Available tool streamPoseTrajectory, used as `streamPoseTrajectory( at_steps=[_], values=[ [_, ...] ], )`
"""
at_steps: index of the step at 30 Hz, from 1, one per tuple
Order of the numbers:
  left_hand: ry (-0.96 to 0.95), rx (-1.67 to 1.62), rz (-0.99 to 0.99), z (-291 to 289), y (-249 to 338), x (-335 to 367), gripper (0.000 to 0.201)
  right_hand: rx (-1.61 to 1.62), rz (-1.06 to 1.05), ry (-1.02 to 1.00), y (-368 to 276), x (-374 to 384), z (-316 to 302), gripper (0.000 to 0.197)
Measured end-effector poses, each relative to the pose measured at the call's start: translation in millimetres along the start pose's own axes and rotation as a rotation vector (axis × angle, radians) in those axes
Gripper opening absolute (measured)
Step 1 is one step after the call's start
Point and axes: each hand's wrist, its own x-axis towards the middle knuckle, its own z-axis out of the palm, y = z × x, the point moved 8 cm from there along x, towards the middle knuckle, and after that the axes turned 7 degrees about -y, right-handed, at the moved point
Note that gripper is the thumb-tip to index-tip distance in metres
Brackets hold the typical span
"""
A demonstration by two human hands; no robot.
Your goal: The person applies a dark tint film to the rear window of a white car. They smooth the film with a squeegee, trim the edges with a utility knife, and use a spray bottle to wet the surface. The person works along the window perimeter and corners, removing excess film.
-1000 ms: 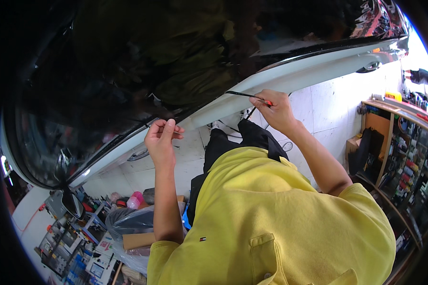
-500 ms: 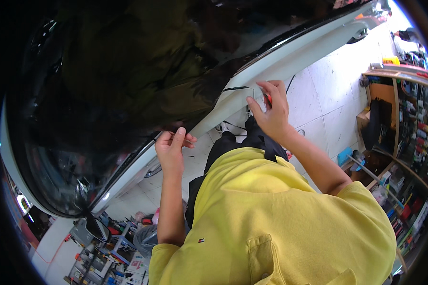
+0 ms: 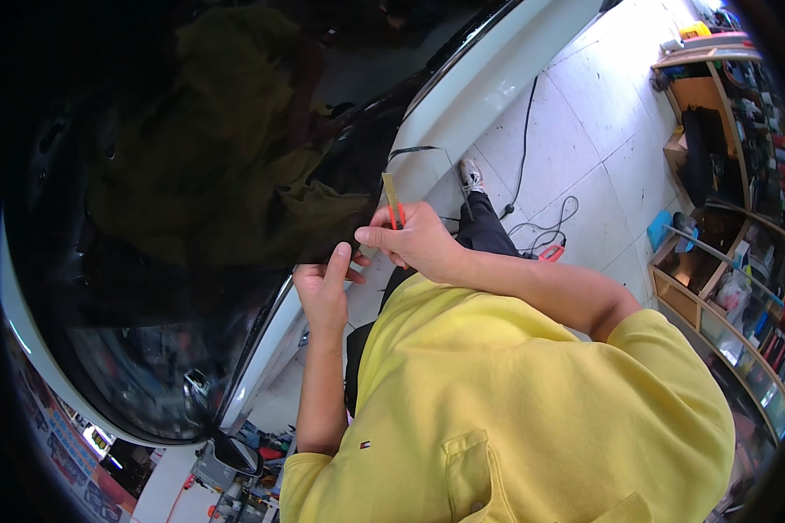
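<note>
My right hand (image 3: pixel 420 240) is closed around a slim orange and tan utility knife (image 3: pixel 390 192), which points up from between the fingers. Its thumb reaches toward my left hand (image 3: pixel 324 292), close beside it. The left hand's thumb and fingers come together at the lower edge of the dark, glossy car glass (image 3: pixel 235 209); what they pinch is hidden. The yellow shirt is mirrored in this surface. A thin black strip (image 3: pixel 414 150) sticks out across the white car body (image 3: pixel 462 96), just above the right hand.
A black cable (image 3: pixel 525 139) and a red-handled item (image 3: pixel 551 253) lie on the white tiled floor (image 3: pixel 576 187). Wooden shelves (image 3: pixel 715 322) full of goods stand at the right. The car's side mirror (image 3: pixel 238 455) juts out at the lower left.
My right hand has moved left and down with the knife, coming right beside my left hand. The left hand has shifted slightly down. The view has turned, showing more floor at right.
</note>
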Motion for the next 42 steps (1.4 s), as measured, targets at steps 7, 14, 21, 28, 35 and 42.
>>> streamPoseTrajectory(
  at_steps=[7, 14, 21, 28, 35, 42],
  values=[
    [-0.006, -0.025, 0.021, 1, 3, 0, 0.017, -0.076, -0.057, 0.029, 1, -1, 0, 0.025],
    [-0.014, -0.041, 0.017, 2, 2, 2, 0.018, 0.094, -0.07, -0.014, 8, -3, 3, 0.026],
    [0.041, -0.052, 0.008, 3, 4, -3, 0.015, 0.161, -0.072, -0.043, 21, 1, 2, 0.024],
    [0.1, -0.094, -0.027, 0, 5, -2, 0.015, 0.174, -0.084, -0.076, 25, 2, 6, 0.019],
    [0.156, -0.043, 0.019, 5, 9, -3, 0.014, 0.201, -0.124, -0.228, 22, 10, 1, 0.019],
    [0.265, -0.087, 0.035, -7, 17, 4, 0.011, 0.24, -0.13, -0.392, 18, 11, -12, 0.024]
  ],
)
